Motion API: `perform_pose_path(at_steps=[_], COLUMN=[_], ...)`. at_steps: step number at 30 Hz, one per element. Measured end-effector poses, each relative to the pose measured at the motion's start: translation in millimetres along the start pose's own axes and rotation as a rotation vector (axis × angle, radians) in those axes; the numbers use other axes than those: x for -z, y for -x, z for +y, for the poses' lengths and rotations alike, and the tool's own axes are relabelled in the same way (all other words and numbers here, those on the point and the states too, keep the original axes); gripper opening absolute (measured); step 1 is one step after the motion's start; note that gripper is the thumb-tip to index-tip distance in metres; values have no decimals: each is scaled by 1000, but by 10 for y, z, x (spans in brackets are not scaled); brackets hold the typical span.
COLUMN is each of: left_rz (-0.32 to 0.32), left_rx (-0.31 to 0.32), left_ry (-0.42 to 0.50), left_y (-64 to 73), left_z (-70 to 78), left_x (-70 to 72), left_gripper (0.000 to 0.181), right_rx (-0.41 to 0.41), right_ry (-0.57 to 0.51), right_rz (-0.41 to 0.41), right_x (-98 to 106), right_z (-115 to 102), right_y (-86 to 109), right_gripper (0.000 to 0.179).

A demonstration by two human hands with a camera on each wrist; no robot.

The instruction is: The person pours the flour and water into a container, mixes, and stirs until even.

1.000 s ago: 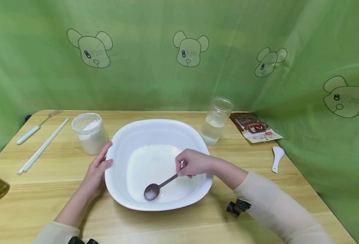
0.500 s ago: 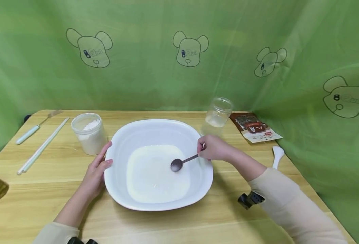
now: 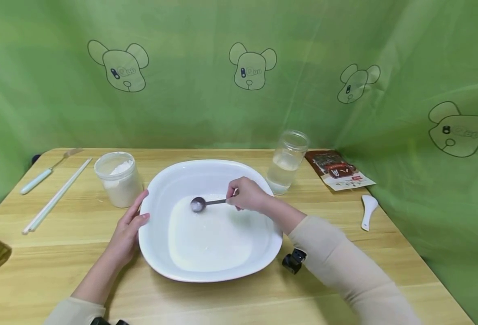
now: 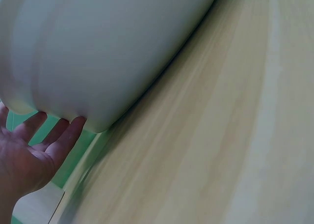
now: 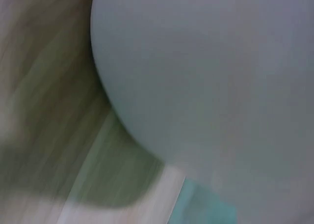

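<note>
Left hand (image 3: 126,231) loosely touches the bowl (image 3: 155,243); right hand (image 3: 247,194) pinches the spoon (image 3: 198,205), now further left.

Fork (image 3: 44,175) near chopsticks (image 3: 58,196); white spoon (image 3: 368,208) near brown packet (image 3: 338,169).

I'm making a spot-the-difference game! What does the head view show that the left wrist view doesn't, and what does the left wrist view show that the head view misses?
Only head view: the right hand holding a brown spoon, plus the powder jar, glass jar, chopsticks, fork, packet and white spoon.

Only left wrist view: the palm side of the left hand and a close look at the outer wall of the bowl.

Both: the bowl, the left hand, the table and green curtain.
</note>
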State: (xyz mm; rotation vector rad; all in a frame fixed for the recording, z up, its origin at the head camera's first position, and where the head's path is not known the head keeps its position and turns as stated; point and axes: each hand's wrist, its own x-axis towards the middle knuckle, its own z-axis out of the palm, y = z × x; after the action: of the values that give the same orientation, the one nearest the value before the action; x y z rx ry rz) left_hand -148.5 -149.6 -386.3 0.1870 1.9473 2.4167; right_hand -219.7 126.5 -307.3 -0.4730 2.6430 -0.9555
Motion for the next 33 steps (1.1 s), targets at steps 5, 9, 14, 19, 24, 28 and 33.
perform_pose_path(at_steps=[5, 9, 14, 19, 24, 28, 33], left_rz=[1, 8, 9, 8, 10, 7, 5], left_rx=[3, 7, 9, 11, 18, 20, 23], left_ry=[-2, -3, 6, 8, 14, 13, 11], left_y=[-6, -8, -7, -6, -3, 0, 0], left_z=[5, 4, -4, -3, 4, 2, 4], left_x=[-7, -1, 4, 6, 10, 9, 5], left_gripper=[51, 51, 51, 51, 52, 52, 51], right_rx=[-6, 5, 27, 67, 69, 35, 15], right_ry=[-82, -82, 4, 132, 252, 291, 279], right_rz=[-172, -271, -313, -276, -158, -66, 32], right_x=[-46, 30, 200, 410, 577, 608, 527], right_z=[-71, -54, 25, 116, 153, 172, 170], right_y=[96, 220, 366, 489, 522, 454, 287], right_gripper=[7, 7, 10, 12, 13, 12, 9])
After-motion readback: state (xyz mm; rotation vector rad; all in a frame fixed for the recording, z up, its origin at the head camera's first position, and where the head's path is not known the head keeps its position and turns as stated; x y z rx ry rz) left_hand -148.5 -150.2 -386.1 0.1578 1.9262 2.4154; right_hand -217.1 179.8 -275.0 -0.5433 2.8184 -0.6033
